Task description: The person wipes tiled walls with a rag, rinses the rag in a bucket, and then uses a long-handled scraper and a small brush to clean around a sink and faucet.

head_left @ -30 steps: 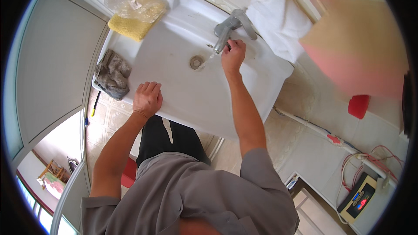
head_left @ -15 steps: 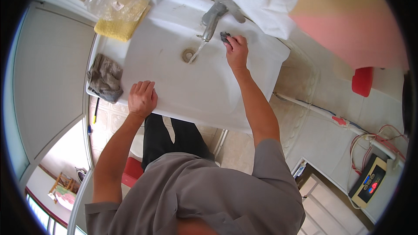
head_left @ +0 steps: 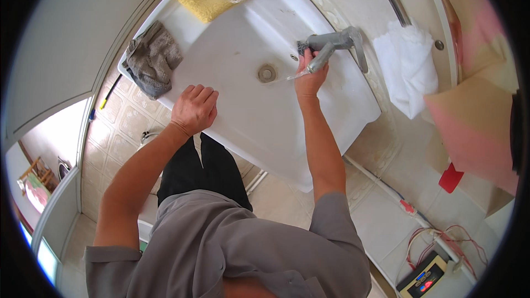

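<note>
Right hand point(head_left: 310, 76) is curled up against the grey metal tap spout point(head_left: 326, 49) over the white ceramic washbasin point(head_left: 232, 49), can't tell what it's gripping since the spout hides the fingers, while left hand point(head_left: 193, 108) rests loosely open on the basin's near rim.

Left hand point(head_left: 193, 108) flat, fingers curled; right hand point(head_left: 310, 76) raised, fingers closed.

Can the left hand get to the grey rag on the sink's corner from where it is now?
Probably yes. The left hand rests flat on the sink's front rim, and the grey rag lies further along that side with only bare white surface between them.
</note>
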Available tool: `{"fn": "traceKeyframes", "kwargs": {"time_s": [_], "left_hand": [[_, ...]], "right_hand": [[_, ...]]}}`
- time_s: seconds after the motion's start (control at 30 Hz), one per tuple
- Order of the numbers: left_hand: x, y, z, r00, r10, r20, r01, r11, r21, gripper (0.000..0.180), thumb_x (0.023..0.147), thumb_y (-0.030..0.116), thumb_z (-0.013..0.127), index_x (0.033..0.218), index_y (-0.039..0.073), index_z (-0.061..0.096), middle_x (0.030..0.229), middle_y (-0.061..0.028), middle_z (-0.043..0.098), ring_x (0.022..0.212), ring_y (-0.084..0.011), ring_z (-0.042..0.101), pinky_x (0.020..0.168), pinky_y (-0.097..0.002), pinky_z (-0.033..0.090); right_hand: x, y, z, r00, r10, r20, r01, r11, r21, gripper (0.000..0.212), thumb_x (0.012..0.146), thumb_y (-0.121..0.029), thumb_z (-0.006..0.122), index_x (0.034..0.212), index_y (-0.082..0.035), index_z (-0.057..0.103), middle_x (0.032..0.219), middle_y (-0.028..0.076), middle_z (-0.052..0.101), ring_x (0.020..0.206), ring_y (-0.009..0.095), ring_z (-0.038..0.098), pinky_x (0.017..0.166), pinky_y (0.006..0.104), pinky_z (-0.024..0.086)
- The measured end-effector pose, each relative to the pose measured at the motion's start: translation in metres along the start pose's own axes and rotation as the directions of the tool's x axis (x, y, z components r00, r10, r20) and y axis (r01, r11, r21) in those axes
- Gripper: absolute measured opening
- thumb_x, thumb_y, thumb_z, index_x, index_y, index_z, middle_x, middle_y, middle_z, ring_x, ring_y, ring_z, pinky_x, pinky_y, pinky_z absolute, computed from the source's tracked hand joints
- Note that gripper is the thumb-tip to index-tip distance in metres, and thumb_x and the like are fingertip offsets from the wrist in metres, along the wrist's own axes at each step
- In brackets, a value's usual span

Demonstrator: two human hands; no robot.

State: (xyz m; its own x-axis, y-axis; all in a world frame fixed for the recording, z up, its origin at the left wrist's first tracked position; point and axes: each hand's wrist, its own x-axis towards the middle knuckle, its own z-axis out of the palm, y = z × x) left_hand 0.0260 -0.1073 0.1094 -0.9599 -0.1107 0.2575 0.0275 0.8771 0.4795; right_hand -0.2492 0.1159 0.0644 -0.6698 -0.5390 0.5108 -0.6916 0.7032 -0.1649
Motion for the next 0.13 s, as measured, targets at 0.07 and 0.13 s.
{"fn": "traceKeyframes", "kwargs": {"time_s": [0.07,0.13], "left_hand": [[-0.0043,-0.0011,-0.0009,0.998,-0.013,0.056,0.014,1.000,-0.028,0.025,0.072,0.003,0.066,0.096,0.001,0.065,0.095,-0.0094,0.064,0.084,-0.0266,0.062,0.075,-0.0392,0.050],[-0.0040,-0.0044,-0.0005,0.998,-0.014,0.054,0.015,1.000,-0.019,0.025,0.072,0.003,0.066,0.097,0.002,0.065,0.095,-0.0098,0.065,0.084,-0.0263,0.062,0.076,-0.0392,0.050]], "right_hand": [[-0.0008,-0.0089,0.0048,0.999,-0.046,0.009,0.046,0.999,0.003,0.032,0.080,-0.010,0.074,0.112,-0.010,0.071,0.099,0.012,0.063,0.097,0.033,0.057,0.084,0.0467,0.045],[-0.0023,-0.0004,0.0033,0.985,-0.042,0.165,0.063,0.990,-0.123,0.032,0.083,-0.017,0.075,0.114,-0.012,0.072,0.111,0.012,0.062,0.102,0.035,0.057,0.089,0.0487,0.043]]}}
